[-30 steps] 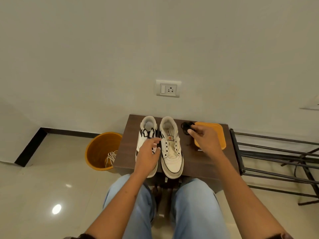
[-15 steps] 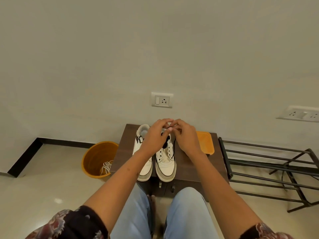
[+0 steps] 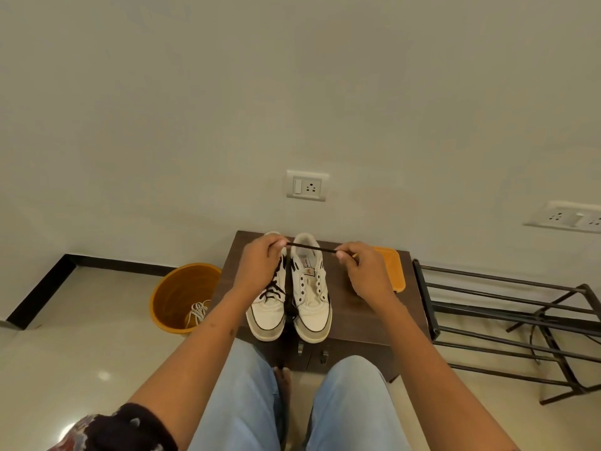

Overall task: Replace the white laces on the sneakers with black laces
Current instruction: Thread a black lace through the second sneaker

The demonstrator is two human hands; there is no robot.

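A black lace [image 3: 311,248] is stretched taut above two white sneakers [image 3: 311,288] on the table [image 3: 351,317], pinched by the left hand [image 3: 260,267] and right hand [image 3: 366,271]. One sneaker carries black lacing, one bare eyelets.

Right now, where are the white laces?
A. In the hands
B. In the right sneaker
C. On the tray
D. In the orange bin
D: the white laces lie in the orange bin left of the table; both hands hold a black lace.
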